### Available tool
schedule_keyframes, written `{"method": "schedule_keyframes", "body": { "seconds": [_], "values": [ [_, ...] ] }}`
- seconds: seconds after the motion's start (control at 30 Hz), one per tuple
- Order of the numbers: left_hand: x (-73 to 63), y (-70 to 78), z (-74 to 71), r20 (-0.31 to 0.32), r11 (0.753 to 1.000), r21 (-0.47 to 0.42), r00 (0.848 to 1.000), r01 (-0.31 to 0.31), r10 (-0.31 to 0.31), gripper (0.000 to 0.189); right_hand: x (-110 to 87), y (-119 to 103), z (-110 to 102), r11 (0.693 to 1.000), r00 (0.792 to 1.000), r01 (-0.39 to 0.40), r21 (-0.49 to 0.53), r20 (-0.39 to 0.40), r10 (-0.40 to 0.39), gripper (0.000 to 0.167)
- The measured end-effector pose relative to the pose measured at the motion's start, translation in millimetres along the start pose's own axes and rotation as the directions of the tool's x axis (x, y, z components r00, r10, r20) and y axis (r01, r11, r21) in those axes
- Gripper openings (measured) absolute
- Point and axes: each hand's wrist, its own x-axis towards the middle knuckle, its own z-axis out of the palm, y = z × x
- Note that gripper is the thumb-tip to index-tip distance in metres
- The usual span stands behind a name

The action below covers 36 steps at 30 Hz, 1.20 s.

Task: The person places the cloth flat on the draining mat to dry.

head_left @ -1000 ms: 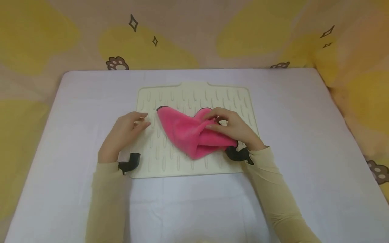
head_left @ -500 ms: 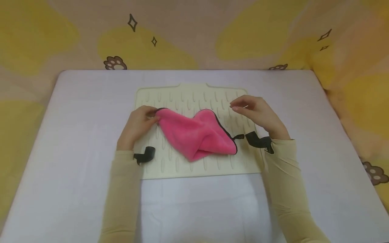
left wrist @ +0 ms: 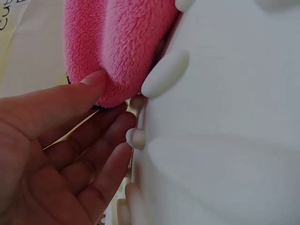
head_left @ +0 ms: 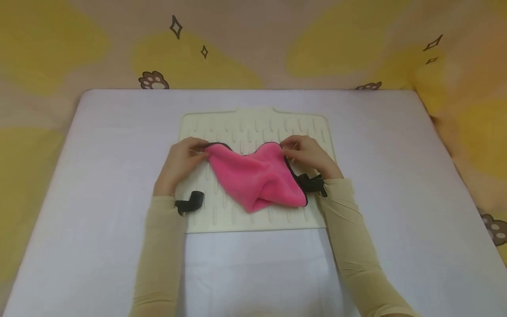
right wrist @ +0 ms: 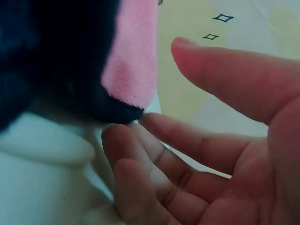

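A pink fleecy cloth (head_left: 249, 178) with a dark edging lies crumpled on a cream ridged mat (head_left: 253, 119). At its upper left corner my left hand (head_left: 180, 163) pinches the cloth; in the left wrist view the thumb (left wrist: 89, 91) lies on the pile, with fingers beneath the edge. My right hand (head_left: 310, 154) is at the upper right corner. In the right wrist view its fingertips (right wrist: 117, 140) meet the dark edge from below, while the thumb (right wrist: 201, 65) stands away from the cloth. Dark edging blurs the near part of that view.
The mat lies on a white-covered table (head_left: 119, 123). Behind it and along the sides hangs a yellow and beige patterned curtain (head_left: 253, 39). Black wrist devices (head_left: 192, 202) stick out from both sleeves, the right one (head_left: 310, 182) close over the cloth's right edge.
My left hand has moved right and taken the upper left corner. The right hand let go of the cloth's middle fold, lifted away rightward, then came back to the upper right corner.
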Motion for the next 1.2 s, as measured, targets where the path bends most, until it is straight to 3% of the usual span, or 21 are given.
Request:
{"method": "schedule_keyframes", "body": {
  "seconds": [0.3,0.43,0.57,0.77,1.03,1.2],
  "values": [
    [0.4,1.0,-2.6,-0.044,1.0,-0.009,0.999,0.001,-0.002,0.026,6.2,-4,12,0.993,0.999,0.047,-0.104,0.006,-0.047,0.022],
    [0.6,2.1,-1.7,-0.08,1.0,0.005,0.997,-0.005,0.005,0.022,5.9,2,8,0.999,0.999,0.044,0.026,-0.023,-0.044,0.019],
    [1.0,2.1,-0.8,-0.109,1.0,0.019,0.994,-0.004,0.006,0.018,-0.9,8,-4,0.979,0.997,0.031,0.203,-0.081,-0.015,0.02],
    [2.1,4.0,1.8,-0.03,0.999,0.023,0.999,-0.024,0.025,0.017,-12.6,22,-23,0.937,0.981,-0.006,0.348,-0.178,0.073,0.014],
    [1.6,5.2,3.7,0.034,0.998,0.034,0.998,-0.047,0.046,0.021,-14.6,31,-24,0.909,0.977,-0.047,0.413,-0.172,0.128,0.014],
    [2.6,0.4,3.8,0.001,0.998,0.054,0.999,-0.042,0.042,0.015,-14.9,32,-26,0.932,0.989,-0.06,0.358,-0.109,0.105,0.016]
  ]
}}
